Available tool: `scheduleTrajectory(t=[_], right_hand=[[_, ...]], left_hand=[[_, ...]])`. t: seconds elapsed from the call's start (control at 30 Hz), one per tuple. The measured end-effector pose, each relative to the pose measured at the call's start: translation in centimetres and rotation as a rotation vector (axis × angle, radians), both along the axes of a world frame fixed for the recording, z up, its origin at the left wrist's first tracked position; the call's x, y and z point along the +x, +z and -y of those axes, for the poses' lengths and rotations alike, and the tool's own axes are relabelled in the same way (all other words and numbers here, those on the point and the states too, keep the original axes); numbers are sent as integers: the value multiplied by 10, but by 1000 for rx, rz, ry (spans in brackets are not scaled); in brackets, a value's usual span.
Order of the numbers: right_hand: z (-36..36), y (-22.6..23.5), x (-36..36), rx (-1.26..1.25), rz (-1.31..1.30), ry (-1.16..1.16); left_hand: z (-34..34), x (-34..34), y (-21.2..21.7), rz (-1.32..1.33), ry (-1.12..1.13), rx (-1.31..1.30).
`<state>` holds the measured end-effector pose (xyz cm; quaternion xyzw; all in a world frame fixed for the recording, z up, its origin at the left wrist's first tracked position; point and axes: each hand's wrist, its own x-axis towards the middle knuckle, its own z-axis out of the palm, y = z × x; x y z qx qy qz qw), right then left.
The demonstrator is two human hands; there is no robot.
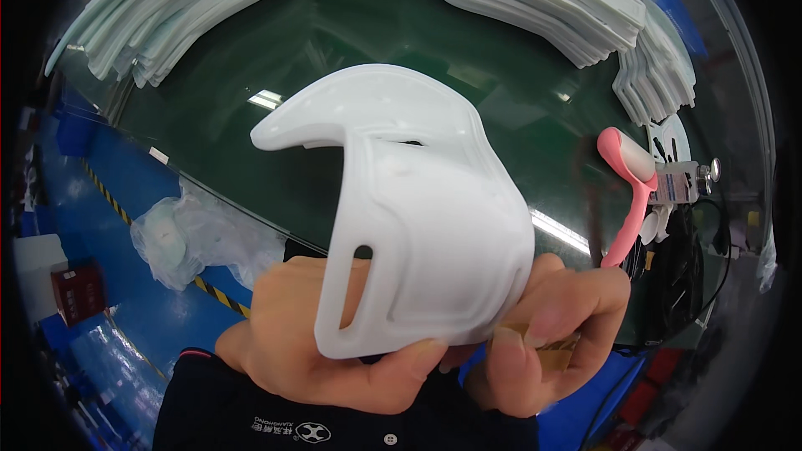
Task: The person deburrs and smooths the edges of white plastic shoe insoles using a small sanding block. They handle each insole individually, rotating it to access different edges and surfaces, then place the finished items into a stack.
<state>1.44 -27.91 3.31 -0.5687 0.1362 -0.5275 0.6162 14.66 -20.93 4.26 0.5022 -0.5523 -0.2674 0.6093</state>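
Shell (pixel 443 225): left fingers (pixel 405 374) grasp its lower edge; right fingers (pixel 511 376) pinch brown piece (pixel 558 357) beside it; steady support advised.

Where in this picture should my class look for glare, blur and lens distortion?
Head view: a bright glare streak lies on the glossy green table, right of the white plastic piece; in the same head view, the right hand looks slightly soft, though whether from motion or focus is unclear; also in the head view, edges bow near the rim, and the corners go black.
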Motion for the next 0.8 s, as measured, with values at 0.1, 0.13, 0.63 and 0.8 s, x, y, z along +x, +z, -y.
scheduleTrajectory(t=[0.1,0.13,0.63,0.8], right_hand=[[-2,3,6,-3,44,-17],[-6,8,6,31,48,-41],[-9,6,0,-3,-90,-29],[-9,6,2,72,-30,-5]], left_hand=[[-1,3,-3,11,-33,-35],[0,2,-2,10,-46,-47],[-1,-2,-3,-43,-55,-48],[-3,0,-3,-36,-49,-28]])
